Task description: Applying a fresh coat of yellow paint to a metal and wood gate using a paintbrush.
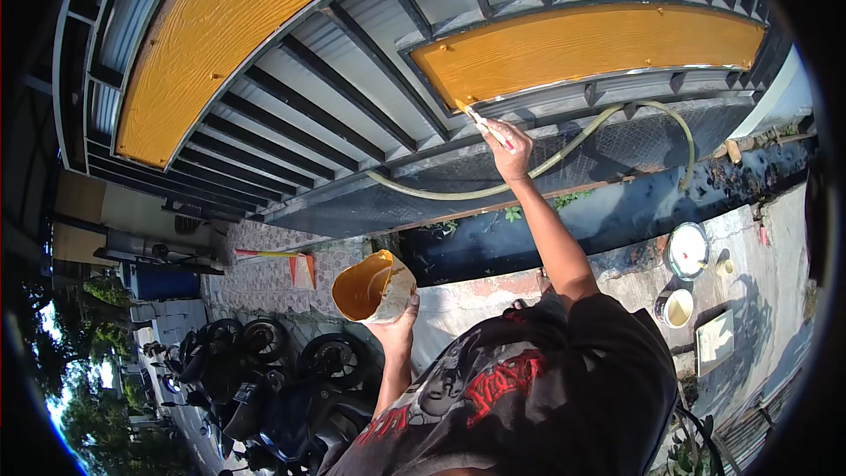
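My right hand (512, 149) grips a paintbrush (486, 127), its bristles coated in yellow-orange paint. The tip meets the lower left corner of a yellow-orange wood-grain panel (581, 46) set in a dark metal gate frame. Down and to the left, my left hand (396, 330) holds a round, pale paint container (396, 287) with its mouth tilted towards the left; yellow-orange paint coats the inside. A second, larger panel of the same colour (244, 20) runs across the upper left of the gate.
A hose (456, 194) loops along the gate's base, above a channel of dark water (476, 248). White tubs (687, 251) and a small paint bucket (675, 308) stand on the concrete at right, near a flat square lid or tray (715, 344). Motorcycles (291, 410) are parked at lower left.
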The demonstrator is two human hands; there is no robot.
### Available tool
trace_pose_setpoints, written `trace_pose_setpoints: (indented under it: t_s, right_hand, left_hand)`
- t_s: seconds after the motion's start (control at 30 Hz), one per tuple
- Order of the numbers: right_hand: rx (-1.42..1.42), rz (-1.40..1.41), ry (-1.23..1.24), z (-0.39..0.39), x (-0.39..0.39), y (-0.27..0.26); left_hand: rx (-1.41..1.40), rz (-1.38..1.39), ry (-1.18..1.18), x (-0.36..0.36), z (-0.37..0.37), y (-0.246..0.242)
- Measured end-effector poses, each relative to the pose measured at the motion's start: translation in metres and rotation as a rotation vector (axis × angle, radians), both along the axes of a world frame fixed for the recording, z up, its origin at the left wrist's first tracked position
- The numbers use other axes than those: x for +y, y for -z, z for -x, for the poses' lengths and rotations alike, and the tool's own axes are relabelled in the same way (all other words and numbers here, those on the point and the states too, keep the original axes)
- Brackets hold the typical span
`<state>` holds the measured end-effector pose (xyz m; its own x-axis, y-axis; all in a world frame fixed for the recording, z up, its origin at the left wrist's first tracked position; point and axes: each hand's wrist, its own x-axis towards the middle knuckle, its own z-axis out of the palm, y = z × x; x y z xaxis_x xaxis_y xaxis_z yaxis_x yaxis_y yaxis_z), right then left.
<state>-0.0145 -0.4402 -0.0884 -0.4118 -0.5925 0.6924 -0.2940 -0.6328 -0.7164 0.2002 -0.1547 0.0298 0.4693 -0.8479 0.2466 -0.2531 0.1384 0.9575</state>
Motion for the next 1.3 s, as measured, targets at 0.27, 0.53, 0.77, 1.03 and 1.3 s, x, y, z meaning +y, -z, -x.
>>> trace_pose_setpoints:
  t_s: [0.27, 0.53, 0.77, 1.03, 1.3]
  right_hand:
    - [-0.014, 0.039, 0.171, 0.018, -0.012, 0.006]
    - [-0.134, -0.022, 0.286, 0.024, -0.023, 0.004]
    - [0.019, 0.037, 0.046, -0.018, -0.017, 0.005]
    - [-0.060, 0.025, 0.848, 0.132, -0.019, -0.013]
    - [0.092, 0.090, 0.155, 0.007, -0.020, -0.013]
  left_hand:
    - [0.008, -0.147, -0.036, -0.017, 0.002, 0.001]
    - [-0.010, -0.120, -0.025, -0.022, -0.003, 0.010]
    - [-0.015, -0.084, -0.065, -0.026, 0.001, 0.009]
    - [-0.044, -0.028, -0.046, -0.024, -0.005, 0.010]
    - [0.126, 0.061, 0.068, -0.048, 0.010, 0.003]
